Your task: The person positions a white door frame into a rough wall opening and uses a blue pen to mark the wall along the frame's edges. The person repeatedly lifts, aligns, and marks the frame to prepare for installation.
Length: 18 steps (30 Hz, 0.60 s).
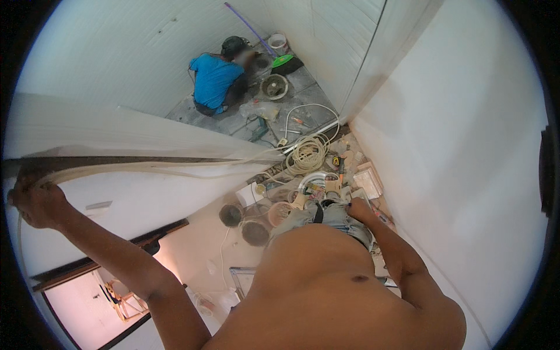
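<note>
My left arm stretches out to the far left, where my left hand (39, 203) is closed beside a dark gap along the wall edge. A pale cable (134, 167) runs from that hand along the edge, then down toward a loose coil of cable (309, 154) on the floor. My right hand (363, 211) is closed beside my hip, by the waist of my light jeans (344, 219). A small dark bit shows at its fingers, too small to name.
A person in a blue shirt (216, 81) crouches in the tiled area beyond the doorway, near a bucket (274, 86) and a broom (286, 63). Buckets (231, 215) stand below me. Stacked tiles (367, 179) and scattered tools lie by the right wall (455, 128).
</note>
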Tool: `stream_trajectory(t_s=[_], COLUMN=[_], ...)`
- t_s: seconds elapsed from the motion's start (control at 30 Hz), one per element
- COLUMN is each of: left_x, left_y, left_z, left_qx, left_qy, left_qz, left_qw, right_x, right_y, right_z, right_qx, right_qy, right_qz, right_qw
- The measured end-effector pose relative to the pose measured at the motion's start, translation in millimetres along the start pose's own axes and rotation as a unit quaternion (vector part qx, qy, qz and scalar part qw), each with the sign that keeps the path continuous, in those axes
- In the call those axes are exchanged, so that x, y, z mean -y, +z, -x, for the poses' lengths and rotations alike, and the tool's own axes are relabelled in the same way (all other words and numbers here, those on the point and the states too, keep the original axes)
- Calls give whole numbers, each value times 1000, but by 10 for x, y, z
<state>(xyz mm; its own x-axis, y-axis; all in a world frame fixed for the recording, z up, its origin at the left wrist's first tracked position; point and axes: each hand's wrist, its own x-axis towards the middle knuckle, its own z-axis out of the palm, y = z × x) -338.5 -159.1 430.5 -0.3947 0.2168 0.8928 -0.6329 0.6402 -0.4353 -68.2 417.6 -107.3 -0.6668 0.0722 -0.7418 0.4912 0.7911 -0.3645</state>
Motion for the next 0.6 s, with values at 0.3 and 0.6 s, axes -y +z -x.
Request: stream_trajectory(t_s=[0.3, 0.6], left_x=[-13, -642], left_y=[21, -843], left_z=[-14, -108], left_qx=[-35, 3], left_qy=[-101, -156], left_qz=[472, 687], left_qw=[875, 709], right_x=[-915, -392], right_y=[667, -182], right_z=[-84, -346], right_qx=[-192, -266], right_qy=[68, 6], right_qz=[-687, -241], right_qw=[697, 933])
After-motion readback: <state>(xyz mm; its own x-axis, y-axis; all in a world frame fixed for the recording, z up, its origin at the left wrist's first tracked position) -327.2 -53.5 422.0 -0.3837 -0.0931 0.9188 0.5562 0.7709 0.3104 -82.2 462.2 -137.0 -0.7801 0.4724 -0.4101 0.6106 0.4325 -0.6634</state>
